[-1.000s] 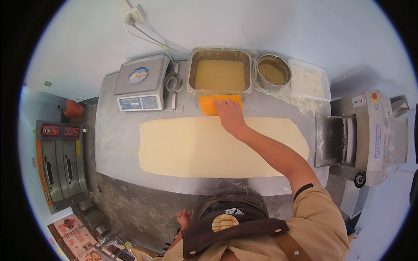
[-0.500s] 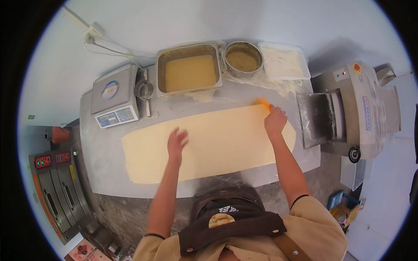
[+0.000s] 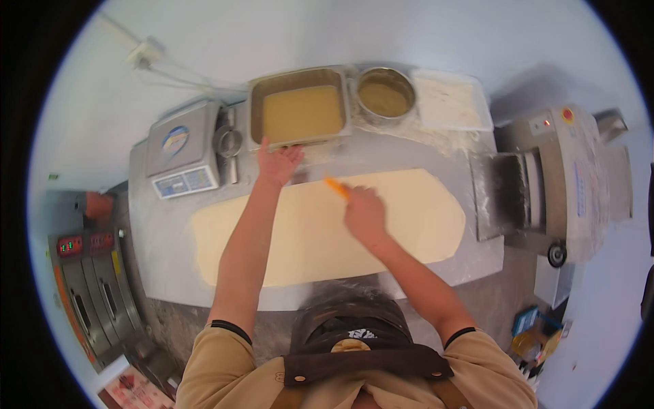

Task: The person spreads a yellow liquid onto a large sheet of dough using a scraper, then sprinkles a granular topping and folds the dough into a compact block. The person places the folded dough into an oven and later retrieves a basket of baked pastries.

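1. One pale sheet of dough (image 3: 313,232) lies flat on the metal table (image 3: 167,238), its long sides running left to right.
2. Orange scraper (image 3: 336,187): at the far edge of the dough sheet, near mid-length, seen tilted. Contact with the dough cannot be determined.
3. Right hand (image 3: 365,210): above the dough sheet, fingers curled around the scraper; outline blurred.
4. Left hand (image 3: 281,163): just beyond the far edge of the dough sheet, fingers spread and holding nothing visible. It is at the near rim of a rectangular metal pan (image 3: 256,112); whether it touches the rim cannot be determined.
5. The pan stands beyond the dough sheet and contains yellowish liquid (image 3: 303,112).
6. Beyond the dough sheet, right of the pan: a round metal bowl (image 3: 385,120) with brownish-yellow contents, then a white tray (image 3: 456,127) of flour. Loose flour lies before both.
7. Beyond the dough sheet's left part: a scale (image 3: 180,153), with a round, handled metal tool (image 3: 227,142) beside it.
8. Right of the dough sheet: a large machine (image 3: 575,191). Well left, off the table: an oven (image 3: 99,293).
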`<state>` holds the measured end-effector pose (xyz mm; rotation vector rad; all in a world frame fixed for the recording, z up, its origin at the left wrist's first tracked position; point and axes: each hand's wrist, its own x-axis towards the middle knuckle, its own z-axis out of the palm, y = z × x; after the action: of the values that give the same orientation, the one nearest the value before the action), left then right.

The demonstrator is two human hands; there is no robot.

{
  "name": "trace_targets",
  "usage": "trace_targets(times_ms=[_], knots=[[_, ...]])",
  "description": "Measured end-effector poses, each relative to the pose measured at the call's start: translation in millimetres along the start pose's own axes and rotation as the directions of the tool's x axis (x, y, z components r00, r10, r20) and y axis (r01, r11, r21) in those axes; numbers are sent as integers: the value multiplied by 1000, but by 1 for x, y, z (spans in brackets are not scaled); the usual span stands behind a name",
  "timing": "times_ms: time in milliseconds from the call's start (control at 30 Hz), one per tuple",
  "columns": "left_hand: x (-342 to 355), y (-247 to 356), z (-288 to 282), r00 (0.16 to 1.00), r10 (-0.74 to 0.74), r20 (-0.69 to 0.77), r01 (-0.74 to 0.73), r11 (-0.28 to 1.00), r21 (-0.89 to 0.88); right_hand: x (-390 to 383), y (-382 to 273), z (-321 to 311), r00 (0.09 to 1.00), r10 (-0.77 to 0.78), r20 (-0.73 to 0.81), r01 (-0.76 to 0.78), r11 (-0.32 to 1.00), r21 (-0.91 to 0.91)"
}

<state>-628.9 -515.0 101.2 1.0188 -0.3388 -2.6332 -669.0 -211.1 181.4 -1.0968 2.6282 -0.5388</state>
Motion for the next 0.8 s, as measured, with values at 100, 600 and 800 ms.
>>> trace_targets(times_ms=[100, 600, 800], knots=[[-38, -17, -5, 987, 119, -111, -105, 987, 125, 51, 7, -25, 952, -65, -301, 64, 998, -13], [-295, -174, -209, 808, 311, -500, -191, 941, 278, 178, -153, 134, 897, -384, -218, 352, 920, -170], [-273, -164, -227, 840, 364, -403, -255, 919, 299, 192, -125, 127, 894, -338, -294, 284, 935, -211]])
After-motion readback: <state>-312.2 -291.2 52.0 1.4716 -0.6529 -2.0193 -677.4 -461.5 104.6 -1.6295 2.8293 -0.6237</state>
